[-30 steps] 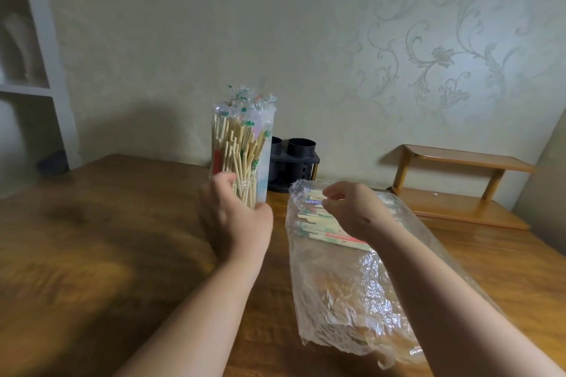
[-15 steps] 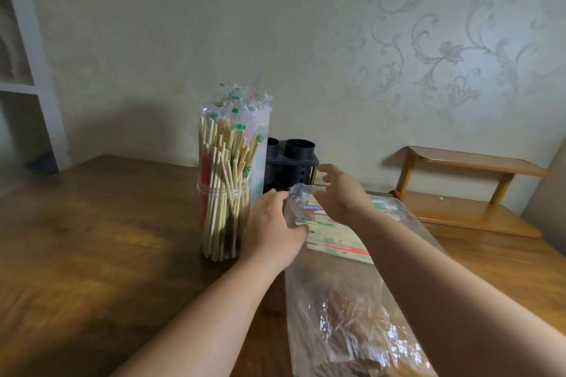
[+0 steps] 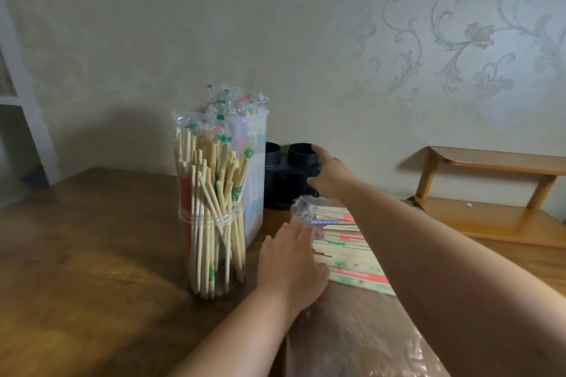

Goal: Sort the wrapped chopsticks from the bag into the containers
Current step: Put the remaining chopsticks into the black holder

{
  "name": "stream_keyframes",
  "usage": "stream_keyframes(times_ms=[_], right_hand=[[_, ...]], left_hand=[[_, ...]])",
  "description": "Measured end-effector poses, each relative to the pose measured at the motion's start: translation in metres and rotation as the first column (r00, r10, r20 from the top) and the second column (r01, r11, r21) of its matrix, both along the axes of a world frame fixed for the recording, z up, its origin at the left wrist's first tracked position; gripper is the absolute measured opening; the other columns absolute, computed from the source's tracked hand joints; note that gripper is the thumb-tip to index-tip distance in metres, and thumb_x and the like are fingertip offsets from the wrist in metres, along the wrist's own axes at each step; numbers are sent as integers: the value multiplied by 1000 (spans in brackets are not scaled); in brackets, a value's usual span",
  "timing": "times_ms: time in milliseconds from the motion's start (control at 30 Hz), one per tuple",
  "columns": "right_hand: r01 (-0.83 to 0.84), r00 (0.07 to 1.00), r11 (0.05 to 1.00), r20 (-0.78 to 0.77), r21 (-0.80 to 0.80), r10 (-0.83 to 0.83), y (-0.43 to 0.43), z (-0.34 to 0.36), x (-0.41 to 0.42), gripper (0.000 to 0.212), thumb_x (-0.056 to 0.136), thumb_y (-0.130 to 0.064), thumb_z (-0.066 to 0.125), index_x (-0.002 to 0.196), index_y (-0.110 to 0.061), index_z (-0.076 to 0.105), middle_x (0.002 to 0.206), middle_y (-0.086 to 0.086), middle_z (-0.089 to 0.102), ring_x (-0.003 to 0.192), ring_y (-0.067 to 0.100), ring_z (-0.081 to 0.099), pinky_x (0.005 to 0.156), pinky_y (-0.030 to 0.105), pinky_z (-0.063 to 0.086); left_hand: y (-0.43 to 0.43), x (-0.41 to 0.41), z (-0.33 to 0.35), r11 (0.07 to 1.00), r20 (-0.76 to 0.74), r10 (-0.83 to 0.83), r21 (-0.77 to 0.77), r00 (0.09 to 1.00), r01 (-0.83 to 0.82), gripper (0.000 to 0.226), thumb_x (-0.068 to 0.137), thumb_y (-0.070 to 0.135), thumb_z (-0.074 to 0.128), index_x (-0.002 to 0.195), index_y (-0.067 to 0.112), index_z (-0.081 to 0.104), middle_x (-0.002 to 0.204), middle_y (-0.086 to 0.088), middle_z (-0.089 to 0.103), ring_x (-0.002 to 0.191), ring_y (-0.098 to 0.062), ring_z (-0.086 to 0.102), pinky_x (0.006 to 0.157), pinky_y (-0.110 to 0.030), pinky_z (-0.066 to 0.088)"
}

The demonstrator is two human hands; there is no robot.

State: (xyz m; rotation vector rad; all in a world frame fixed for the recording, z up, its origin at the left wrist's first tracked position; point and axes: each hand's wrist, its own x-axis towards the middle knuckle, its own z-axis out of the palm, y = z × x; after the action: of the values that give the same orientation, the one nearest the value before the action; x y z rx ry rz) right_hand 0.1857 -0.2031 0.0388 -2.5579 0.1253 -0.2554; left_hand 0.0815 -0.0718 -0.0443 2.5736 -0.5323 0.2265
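Observation:
A clear plastic bag [image 3: 355,333] lies on the wooden table [image 3: 92,254], its mouth facing away from me. Inside it sits a stack of wrapped chopsticks [image 3: 349,257] in green and red printed sleeves. My left hand [image 3: 291,263] rests palm down on the bag's left edge beside the stack, fingers spread and holding nothing. My right hand [image 3: 330,174] reaches over the bag, with fingers and thumb closed around the right end of a black two-cup holder [image 3: 284,168]. A clear jar [image 3: 211,239] packed with chopsticks stands to the left. A taller translucent container [image 3: 254,174], also full, stands right behind it.
A low wooden shelf [image 3: 490,193] stands against the wall at the right, beyond the table. A white shelving unit [image 3: 27,107] is at the far left. The patterned wall lies close behind the holder.
My right hand left the bag's mouth and reached forward to the black holder, taking hold of its right end. My left hand slid right onto the bag's edge. The view moved closer.

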Motion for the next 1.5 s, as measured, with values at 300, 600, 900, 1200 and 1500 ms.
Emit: stream_keyframes(times_ms=[300,600,900,1200,1500], right_hand=[[110,991,987,59,113,-117,5,-5,1,33,94,-28,65,118,-19,43,119,11,38,74,25,54,74,36,49],[146,923,942,302,301,-239,3,1,-51,26,95,-19,64,114,-21,46,115,3,37,72,13,49,73,32,43],[219,854,868,343,445,-391,-25,16,-143,31,89,-30,70,109,-27,46,116,7,52,79,17,57,79,37,50],[89,861,803,360,589,-359,-36,4,-213,32,77,-30,78,96,-28,53,96,-1,64,88,24,65,80,44,56],[-48,939,860,317,508,-135,-15,-16,-235,29,80,-19,79,95,-27,56,102,-7,62,89,19,64,78,41,53]], left_hand=[[-3,6,-11,976,-85,-56,203,995,72,56,99,34,32,153,23,24,163,4,18,150,-17,10,120,-49,9],[-5,0,-9,947,-57,-25,319,998,42,57,101,39,24,155,22,20,165,2,12,151,-17,3,121,-50,3],[3,-25,17,993,5,112,-50,994,-111,44,93,43,54,134,27,50,132,0,58,119,-23,56,97,-36,45],[35,-63,37,812,136,206,-576,969,-92,66,81,33,76,134,24,39,133,-3,46,121,-22,47,90,-33,42],[82,-82,39,793,301,75,-596,951,127,86,68,64,69,142,32,40,134,24,35,125,2,35,103,-25,31]])
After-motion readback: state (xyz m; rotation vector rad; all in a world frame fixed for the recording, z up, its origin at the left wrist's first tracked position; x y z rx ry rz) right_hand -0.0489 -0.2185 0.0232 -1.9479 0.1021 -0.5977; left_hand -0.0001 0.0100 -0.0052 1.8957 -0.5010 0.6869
